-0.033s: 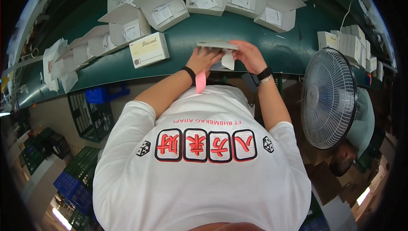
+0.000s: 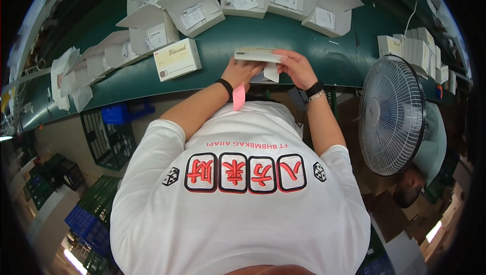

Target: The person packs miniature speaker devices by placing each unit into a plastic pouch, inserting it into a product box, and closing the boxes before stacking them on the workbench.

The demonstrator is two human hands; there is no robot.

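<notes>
Over the near edge of the green table (image 2: 324, 65), a white and pale yellow box (image 2: 253, 54) is held up on its side, a white flap (image 2: 271, 73) hanging from it towards me. My right hand (image 2: 298, 70) grips the box's right end, thumb and fingers around it. My left hand (image 2: 240, 72) is at the left end, its fingers against the near side and partly hidden, so their exact hold is unclear. A pink strip (image 2: 239, 97) hangs by my left wrist. A closed box (image 2: 177, 60) of similar colours lies just left of my hands.
Open white boxes (image 2: 200, 9) with papers and cables inside line the far and left table. Stacked boxes (image 2: 417, 54) stand at the right, behind a large fan (image 2: 392, 115). Another person (image 2: 430, 143) is beyond the fan. Green crates (image 2: 107, 135) stand below left.
The held box has tipped slightly, showing more of its pale yellow face. My hands keep nearly the same places.
</notes>
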